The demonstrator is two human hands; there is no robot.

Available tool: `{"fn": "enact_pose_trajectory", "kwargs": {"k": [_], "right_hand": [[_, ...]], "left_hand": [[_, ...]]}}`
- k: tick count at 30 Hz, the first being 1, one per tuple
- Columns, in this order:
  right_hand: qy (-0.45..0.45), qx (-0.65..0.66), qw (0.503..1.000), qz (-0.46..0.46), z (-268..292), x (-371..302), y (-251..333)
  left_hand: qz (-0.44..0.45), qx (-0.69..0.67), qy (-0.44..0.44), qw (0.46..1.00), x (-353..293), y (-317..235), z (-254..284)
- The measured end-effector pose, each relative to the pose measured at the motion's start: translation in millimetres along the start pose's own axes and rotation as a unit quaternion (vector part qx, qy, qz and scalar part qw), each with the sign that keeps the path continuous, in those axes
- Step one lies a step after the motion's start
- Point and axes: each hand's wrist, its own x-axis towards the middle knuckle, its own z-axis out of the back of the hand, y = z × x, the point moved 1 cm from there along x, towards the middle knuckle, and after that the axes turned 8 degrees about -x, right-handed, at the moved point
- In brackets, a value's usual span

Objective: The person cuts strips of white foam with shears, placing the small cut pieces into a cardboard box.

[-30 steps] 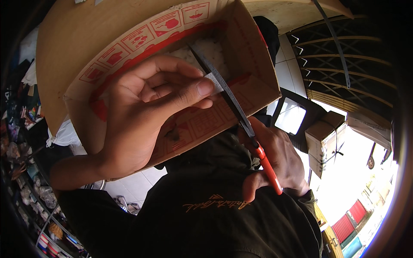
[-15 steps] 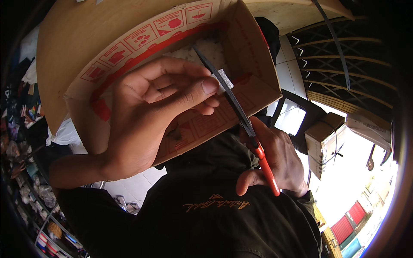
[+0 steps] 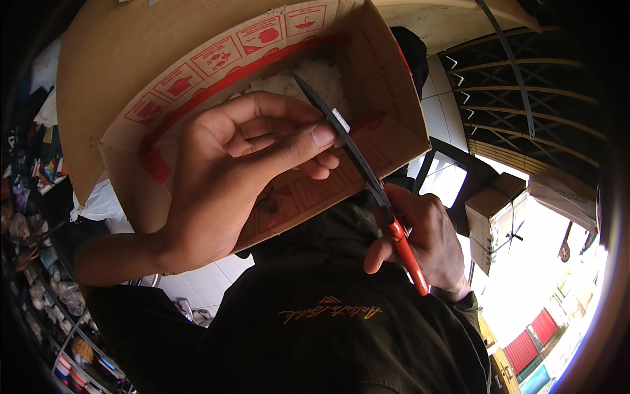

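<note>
Between the thumb and fingers of my left hand (image 3: 243,157) is a small white piece (image 3: 340,119), perhaps foam; its exact material I cannot tell. A pair of scissors (image 3: 351,148) with dark blades and red-orange handles is in my right hand (image 3: 423,236), whose fingers wrap the handles. The blades cross the white piece right beside my left thumb tip and look closed or nearly so. Below both hands lies an open cardboard box (image 3: 394,85) with red printing, and white bits (image 3: 321,72) cover part of its bottom. My left hand hides some of the box's inside.
A tied carton (image 3: 492,217) stands on the right, near a dark folding gate (image 3: 525,85). Shelves of assorted goods (image 3: 59,295) line the left side. A white plastic bag (image 3: 98,203) hangs beside the box. Tiled floor (image 3: 203,282) shows below.
The scissor blades have closed further on the white piece, and less of it sticks out past them. My right hand's fingers have drawn together. My left hand has shifted slightly right.
</note>
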Motion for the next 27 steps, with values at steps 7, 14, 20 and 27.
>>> {"fn": "enact_pose_trajectory", "kwargs": {"k": [7,14,20,27], "right_hand": [[-0.009,0.030,0.999,-0.010,-2.5,0.1,-4.1],[0.083,0.187,0.979,-0.012,0.0,1.3,-21.2],[0.047,0.241,0.969,0.004,-9.5,-2.7,-12.4],[0.000,0.168,0.986,-0.017,-12.9,-7.5,-7.7]], "left_hand": [[0.026,-0.004,0.000,1.000,-1.2,-4.7,1.7],[-0.004,0.182,0.044,0.982,-4.8,-21.0,27.0],[-0.154,0.268,0.025,0.951,7.0,-91.7,69.8],[-0.308,0.503,-0.223,0.777,67.0,-131.5,186.2]]}}
